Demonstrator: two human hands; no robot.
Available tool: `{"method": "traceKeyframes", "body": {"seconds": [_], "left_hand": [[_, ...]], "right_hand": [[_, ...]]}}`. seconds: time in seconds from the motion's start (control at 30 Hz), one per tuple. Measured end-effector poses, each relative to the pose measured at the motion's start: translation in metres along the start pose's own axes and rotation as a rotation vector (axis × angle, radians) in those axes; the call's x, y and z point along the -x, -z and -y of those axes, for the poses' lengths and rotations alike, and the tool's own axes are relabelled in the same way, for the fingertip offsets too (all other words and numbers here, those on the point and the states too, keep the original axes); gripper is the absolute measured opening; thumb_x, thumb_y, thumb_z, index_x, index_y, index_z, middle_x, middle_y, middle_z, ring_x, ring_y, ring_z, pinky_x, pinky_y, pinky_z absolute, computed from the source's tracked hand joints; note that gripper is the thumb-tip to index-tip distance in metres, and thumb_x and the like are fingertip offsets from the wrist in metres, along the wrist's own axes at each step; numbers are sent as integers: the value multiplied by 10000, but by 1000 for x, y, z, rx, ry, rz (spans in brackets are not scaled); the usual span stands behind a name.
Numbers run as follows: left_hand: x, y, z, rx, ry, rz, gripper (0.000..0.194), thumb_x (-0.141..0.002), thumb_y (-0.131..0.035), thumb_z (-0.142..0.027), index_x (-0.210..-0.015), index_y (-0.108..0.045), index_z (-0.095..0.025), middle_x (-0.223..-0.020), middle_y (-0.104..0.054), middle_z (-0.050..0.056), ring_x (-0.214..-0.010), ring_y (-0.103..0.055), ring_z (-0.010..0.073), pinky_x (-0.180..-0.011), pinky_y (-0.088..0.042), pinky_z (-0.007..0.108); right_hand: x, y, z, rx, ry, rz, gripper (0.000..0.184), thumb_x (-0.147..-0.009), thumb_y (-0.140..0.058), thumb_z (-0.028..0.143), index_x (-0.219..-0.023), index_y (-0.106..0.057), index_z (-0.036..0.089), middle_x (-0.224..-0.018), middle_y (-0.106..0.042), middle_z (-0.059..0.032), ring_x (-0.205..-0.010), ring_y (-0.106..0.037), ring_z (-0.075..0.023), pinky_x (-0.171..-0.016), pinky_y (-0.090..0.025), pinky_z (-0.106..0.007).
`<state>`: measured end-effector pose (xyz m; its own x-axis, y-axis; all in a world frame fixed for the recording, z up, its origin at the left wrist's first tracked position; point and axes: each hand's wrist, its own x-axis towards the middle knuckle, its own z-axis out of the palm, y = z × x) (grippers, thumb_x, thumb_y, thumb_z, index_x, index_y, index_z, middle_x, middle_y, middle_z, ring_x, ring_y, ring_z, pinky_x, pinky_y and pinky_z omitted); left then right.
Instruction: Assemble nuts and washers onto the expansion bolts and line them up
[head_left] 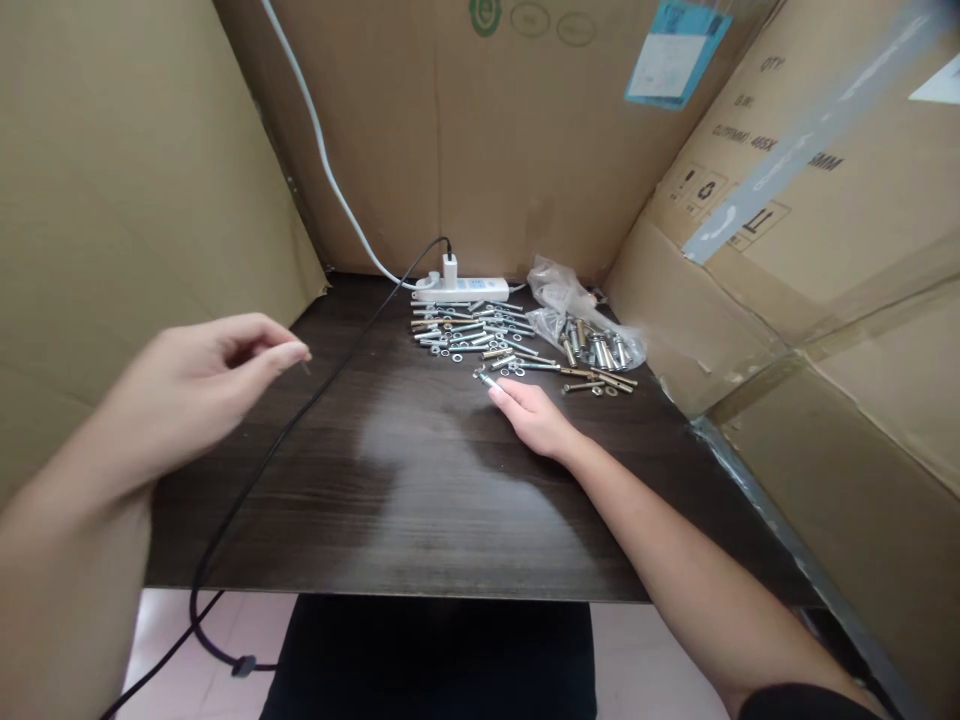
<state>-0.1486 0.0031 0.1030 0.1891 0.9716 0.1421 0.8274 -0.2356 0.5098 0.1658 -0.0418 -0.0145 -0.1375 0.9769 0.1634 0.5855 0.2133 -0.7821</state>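
My right hand (534,412) reaches across the dark wooden table (420,500) and its fingers close on a metal bolt (486,379) at the near edge of a heap of loose bolts and washers (472,330). My left hand (214,370) hovers above the table's left side with thumb and fingers pinched together; a tiny thing shows at the fingertips, too small to name.
A clear plastic bag of bolts (592,335) lies right of the heap. A white power strip (459,289) with a charger sits at the back, its white cable running up the cardboard wall. A black cable (300,420) crosses the table's left side. Cardboard boxes (825,250) wall in the table.
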Motion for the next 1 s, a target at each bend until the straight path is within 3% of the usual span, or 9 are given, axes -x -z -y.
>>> {"method": "traceKeyframes", "body": {"seconds": [0.07, 0.17, 0.23, 0.33, 0.73, 1.0], "left_hand": [[-14, -12, 2, -29, -92, 126, 285, -844, -494, -426, -878, -634, -180, -646, -545, -83, -613, -452, 68, -583, -321, 171], [-37, -37, 13, -27, -191, 359, 290, -839, -470, -409, -872, -638, -175, -805, -646, -53, -754, -541, 108, -693, -389, 203], [-47, -50, 22, -80, -186, 415, 311, -809, -485, -448, -852, -654, -190, -830, -677, -28, -753, -574, 140, -675, -411, 226], [-53, -61, 33, -162, -205, 387, 314, -788, -487, -455, -881, -682, -228, -910, -701, -15, -815, -612, 175, -703, -433, 247], [-52, -66, 40, -391, -182, 307, 347, -812, -447, -483, -970, -693, -298, -1002, -701, -6, -869, -627, 207, -705, -426, 272], [-41, -58, 32, -259, -200, 316, 308, -810, -470, -446, -986, -657, -276, -976, -688, -23, -838, -600, 184, -705, -409, 253]], "right_hand": [[0, 0, 0, -7, -2, 2, 351, -923, -352, 435, -669, -304, 199, -633, -329, 39, -605, -334, -110, -591, -263, -249], [1, 0, 0, -13, -9, 10, 351, -925, -350, 437, -672, -302, 200, -632, -323, 40, -605, -328, -111, -590, -262, -250], [2, 0, 0, -9, -14, 16, 352, -927, -347, 443, -675, -304, 200, -632, -324, 40, -607, -330, -112, -591, -262, -251], [2, 0, -1, 0, -18, 21, 354, -927, -348, 450, -678, -305, 201, -633, -326, 39, -607, -334, -113, -591, -261, -254], [2, -1, -2, 7, -23, 32, 357, -923, -347, 457, -678, -306, 202, -637, -323, 37, -611, -330, -118, -589, -259, -259], [2, -1, -1, 4, -26, 41, 357, -923, -349, 464, -683, -315, 202, -643, -334, 36, -614, -336, -120, -598, -268, -260]]}}
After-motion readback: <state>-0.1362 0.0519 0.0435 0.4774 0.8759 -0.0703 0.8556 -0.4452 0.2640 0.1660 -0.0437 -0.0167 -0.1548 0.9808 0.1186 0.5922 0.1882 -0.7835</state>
